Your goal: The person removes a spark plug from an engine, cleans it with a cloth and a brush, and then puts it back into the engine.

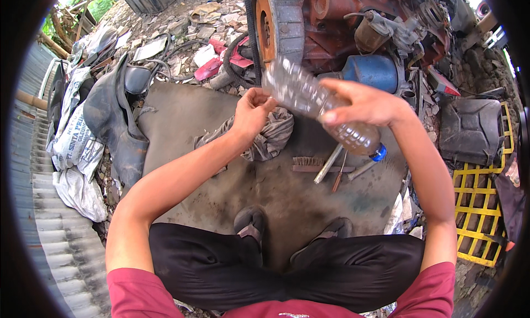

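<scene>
My right hand (359, 103) grips a clear plastic bottle (301, 86) tilted with its blue cap (379, 152) down and brownish liquid near that end. My left hand (254, 108) has its fingers curled and pinched beside the bottle's upper end; I cannot make out what, if anything, is between them. Behind it, a crumpled striped grey rag (256, 144) lies on the dark mat (182, 108). Below the bottle lie a wooden brush (309, 166), a metal tube (326, 169), a thin red-handled tool (337, 183) and a short bar (361, 169).
A rusty engine (326, 9) with a blue cylinder (370, 72) stands at the back amid rubble and hoses. Left are white sacks (77, 191), black rubber pieces (105, 125) and corrugated sheet (52, 218). A yellow crate (475, 224) and black container (461, 130) sit right.
</scene>
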A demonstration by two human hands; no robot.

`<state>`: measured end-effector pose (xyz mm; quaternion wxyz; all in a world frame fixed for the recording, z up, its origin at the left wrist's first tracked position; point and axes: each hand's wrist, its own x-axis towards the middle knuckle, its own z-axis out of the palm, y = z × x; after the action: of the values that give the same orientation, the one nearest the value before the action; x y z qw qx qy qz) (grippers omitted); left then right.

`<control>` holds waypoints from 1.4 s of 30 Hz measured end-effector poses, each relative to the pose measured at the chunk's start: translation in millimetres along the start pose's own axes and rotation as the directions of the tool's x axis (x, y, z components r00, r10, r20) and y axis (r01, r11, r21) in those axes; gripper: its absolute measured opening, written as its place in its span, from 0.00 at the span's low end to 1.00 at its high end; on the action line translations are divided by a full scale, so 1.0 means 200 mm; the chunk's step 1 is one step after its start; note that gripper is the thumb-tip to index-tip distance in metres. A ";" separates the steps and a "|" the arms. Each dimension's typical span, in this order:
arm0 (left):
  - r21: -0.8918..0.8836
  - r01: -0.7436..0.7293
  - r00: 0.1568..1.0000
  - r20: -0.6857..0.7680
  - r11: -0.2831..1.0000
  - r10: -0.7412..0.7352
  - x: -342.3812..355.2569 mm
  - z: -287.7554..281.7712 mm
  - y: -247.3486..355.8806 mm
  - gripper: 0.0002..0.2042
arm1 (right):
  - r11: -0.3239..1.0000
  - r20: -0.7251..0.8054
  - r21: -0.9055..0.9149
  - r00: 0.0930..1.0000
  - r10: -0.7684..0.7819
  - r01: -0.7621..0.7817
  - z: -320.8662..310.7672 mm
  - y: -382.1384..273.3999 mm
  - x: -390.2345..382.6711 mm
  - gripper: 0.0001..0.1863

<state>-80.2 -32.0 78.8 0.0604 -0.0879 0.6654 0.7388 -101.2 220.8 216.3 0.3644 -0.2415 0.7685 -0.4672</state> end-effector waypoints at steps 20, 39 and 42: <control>0.442 0.059 0.989 0.094 0.895 -0.112 -0.05 -0.23 -0.28 0.18 | 0.525 0.008 -0.841 0.972 -0.236 0.135 0.46 0.91 0.54 0.25; 0.366 0.056 0.996 0.047 0.929 -0.079 -0.22 -0.22 0.40 0.16 | 0.348 -0.229 0.915 0.973 0.030 0.204 0.43 0.39 0.54 0.12; 0.310 0.039 0.995 0.080 0.950 -0.067 -0.34 -0.19 0.52 0.15 | 0.292 -0.257 0.918 0.964 -0.075 0.267 0.43 0.16 0.45 0.12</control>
<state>-34.3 -78.1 191.4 0.1230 -0.0621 0.7663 0.6275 -90.6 124.9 132.1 0.3196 -0.0238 0.3452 -0.8821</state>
